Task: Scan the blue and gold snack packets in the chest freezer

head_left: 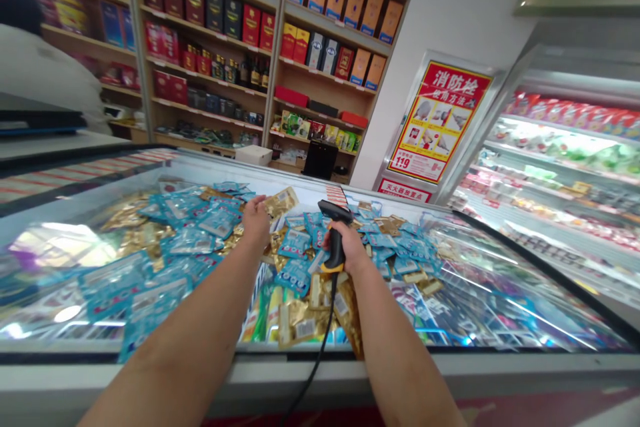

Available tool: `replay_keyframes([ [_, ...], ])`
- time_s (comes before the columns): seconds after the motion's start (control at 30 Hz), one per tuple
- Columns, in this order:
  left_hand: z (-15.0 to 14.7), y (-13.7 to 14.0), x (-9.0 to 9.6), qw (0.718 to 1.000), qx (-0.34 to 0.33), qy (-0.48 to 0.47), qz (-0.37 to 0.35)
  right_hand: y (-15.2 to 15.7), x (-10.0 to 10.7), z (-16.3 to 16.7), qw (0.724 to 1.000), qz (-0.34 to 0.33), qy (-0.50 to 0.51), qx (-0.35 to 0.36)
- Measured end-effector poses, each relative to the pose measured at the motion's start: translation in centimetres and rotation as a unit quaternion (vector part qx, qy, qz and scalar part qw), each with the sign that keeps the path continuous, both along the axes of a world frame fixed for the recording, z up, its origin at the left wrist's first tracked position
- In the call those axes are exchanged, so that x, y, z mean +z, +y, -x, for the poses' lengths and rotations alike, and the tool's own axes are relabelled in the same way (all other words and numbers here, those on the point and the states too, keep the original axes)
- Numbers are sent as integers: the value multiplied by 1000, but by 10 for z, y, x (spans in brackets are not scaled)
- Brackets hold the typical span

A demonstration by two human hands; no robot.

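Note:
My left hand is closed on the edge of a gold foil packet, which it holds up over the freezer. Wrapped round the handle of a black barcode scanner is my right hand; the scanner's head points left, towards the gold packet. A black cable hangs from the handle down over the freezer's front edge. Beneath both hands lie many blue packets and more gold packets, loosely heaped on the glass lids and around the opening between them.
The chest freezer with sliding glass lids spans the front. Shelves of boxed goods stand behind it. A red fire-hydrant sign hangs on the white pillar. Lit refrigerated shelves are at right. A person in white is at far left.

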State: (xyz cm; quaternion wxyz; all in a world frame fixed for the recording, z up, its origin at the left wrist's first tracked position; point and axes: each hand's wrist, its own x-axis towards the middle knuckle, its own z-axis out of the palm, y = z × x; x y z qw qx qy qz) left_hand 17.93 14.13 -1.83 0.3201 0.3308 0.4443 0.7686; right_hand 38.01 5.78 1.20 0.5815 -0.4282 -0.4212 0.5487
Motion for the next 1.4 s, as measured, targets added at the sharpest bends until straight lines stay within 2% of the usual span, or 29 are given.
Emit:
replay_keyframes([
  [0.13, 7, -12, 7, 984, 164, 66, -16, 0, 0, 0, 1000, 5, 0, -5],
  [0.23, 11, -22, 13, 965, 223, 131, -50, 0, 0, 0, 1000, 5, 2, -4],
  [0.37, 12, -25, 17, 936, 274, 219, -43, -1, 1, 0, 1000, 11, 8, -6],
  [0.43, 11, -20, 16, 925, 253, 278, -53, -1, 2, 1, 1000, 13, 8, -7],
  [0.53, 5, -11, 10, 915, 130, 380, -48, -2, 2, 1, 1000, 15, 4, -7],
  [0.6, -1, -7, 4, 888, 70, 455, 12, -2, 3, 1, 1000, 16, 7, -5],
  [0.7, -7, -5, -4, 835, 41, 537, 115, -2, 3, 1, 1000, 19, 11, -6],
  [0.77, -8, -4, -6, 819, 28, 555, 140, -2, 3, 1, 1000, 17, 10, -4],
  [0.87, -7, 1, -7, 837, 17, 528, 142, -2, 3, 1, 1000, 10, 12, -2],
  [1.0, -5, 6, -5, 907, -30, 400, 128, -2, 3, 1, 1000, 16, 15, -4],
  [1.03, -4, 5, -3, 922, -23, 367, 117, -3, 3, 1, 1000, 18, 14, -4],
  [1.1, -3, 1, 2, 942, 31, 318, 102, -3, 4, 1, 1000, 18, 14, -4],
  [1.2, 0, -8, 13, 945, 145, 280, 84, -2, 4, 1, 1000, 18, 8, -3],
  [1.27, 4, -12, 18, 940, 194, 274, 55, -1, 3, 1, 1000, 16, 2, -5],
  [1.33, 7, -14, 20, 932, 210, 295, 34, -1, 3, 1, 1000, 14, 0, -7],
  [1.4, 7, -14, 18, 924, 178, 338, 35, 0, 2, 0, 1000, 15, 4, -6],
])
